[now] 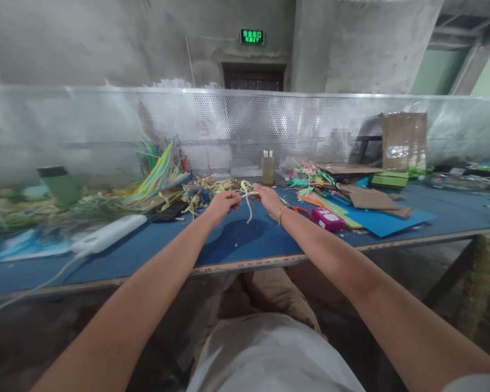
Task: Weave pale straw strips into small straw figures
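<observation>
A pale yellow strip, like raffia or husk, [247, 197] is stretched between my two hands above the blue tabletop. It has a small loop at the top, a crossing in the middle and a loose tail hanging down. My left hand [225, 206] pinches its left end with closed fingers. On the other side, my right hand [268, 200], with a gold bracelet at the wrist, grips the right end. Just behind the strip lies a heap of similar pale scraps [224, 185].
A white power strip [110, 234] lies on the left, its cord running off the edge. Coloured strips [159, 169] and a green bottle [59, 185] stand behind it. On the right are a purple box [328, 219], blue sheets [392, 219] and cardboard [369, 197]. A perforated metal screen [310, 125] backs the table.
</observation>
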Motion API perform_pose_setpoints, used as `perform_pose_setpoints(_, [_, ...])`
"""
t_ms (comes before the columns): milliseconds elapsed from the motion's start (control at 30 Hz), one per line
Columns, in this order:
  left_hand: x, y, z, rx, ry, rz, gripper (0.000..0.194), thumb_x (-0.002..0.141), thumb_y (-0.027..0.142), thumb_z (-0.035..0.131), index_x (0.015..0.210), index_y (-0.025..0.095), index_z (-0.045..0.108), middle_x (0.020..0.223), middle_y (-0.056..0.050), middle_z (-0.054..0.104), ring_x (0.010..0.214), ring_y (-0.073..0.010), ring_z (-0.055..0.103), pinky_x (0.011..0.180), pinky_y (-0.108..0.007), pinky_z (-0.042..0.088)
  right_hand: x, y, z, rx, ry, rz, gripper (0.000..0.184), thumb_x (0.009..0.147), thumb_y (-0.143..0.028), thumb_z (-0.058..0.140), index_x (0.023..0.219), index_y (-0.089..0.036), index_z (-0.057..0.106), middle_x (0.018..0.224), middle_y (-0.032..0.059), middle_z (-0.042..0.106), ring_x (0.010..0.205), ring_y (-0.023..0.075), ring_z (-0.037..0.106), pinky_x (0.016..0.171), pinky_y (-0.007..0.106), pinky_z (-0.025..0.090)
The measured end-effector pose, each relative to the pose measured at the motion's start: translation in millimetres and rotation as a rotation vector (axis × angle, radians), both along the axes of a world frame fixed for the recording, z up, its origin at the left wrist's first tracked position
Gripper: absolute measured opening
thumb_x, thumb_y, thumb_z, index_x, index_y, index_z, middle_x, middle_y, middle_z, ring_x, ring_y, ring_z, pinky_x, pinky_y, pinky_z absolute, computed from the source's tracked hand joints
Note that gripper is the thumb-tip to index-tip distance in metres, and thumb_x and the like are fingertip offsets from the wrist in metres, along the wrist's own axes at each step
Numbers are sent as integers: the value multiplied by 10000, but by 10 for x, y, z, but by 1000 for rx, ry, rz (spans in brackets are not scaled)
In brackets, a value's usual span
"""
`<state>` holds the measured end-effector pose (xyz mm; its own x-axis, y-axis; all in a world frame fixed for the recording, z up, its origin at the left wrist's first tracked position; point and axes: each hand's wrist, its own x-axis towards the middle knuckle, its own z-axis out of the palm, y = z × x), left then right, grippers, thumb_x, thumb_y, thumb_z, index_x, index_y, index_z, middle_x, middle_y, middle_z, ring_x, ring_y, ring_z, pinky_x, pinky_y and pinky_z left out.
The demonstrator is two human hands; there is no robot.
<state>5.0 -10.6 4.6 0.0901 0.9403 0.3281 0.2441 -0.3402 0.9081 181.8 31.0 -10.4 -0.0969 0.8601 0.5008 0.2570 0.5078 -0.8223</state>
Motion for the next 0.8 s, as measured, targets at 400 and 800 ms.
perform_pose_setpoints(400, [-29, 33, -10, 124, 105, 98, 216, 667, 387, 702, 697, 178, 654, 593, -10, 628, 564, -134, 545, 537, -248, 383, -29, -140, 24, -28, -69, 55, 286, 699, -445, 701, 677, -167, 637, 641, -3, 608, 597, 112, 517, 603, 238, 404])
perform_pose_setpoints(800, [-8, 49, 17, -22, -384, 57, 307, 817, 407, 542, 991, 183, 659, 867, -67, 698, 624, -122, 629, 472, -197, 351, -42, -120, 32, -74, 59, 77, 93, 697, -230, 676, 745, -155, 649, 693, -10, 638, 613, 92, 518, 639, 229, 438])
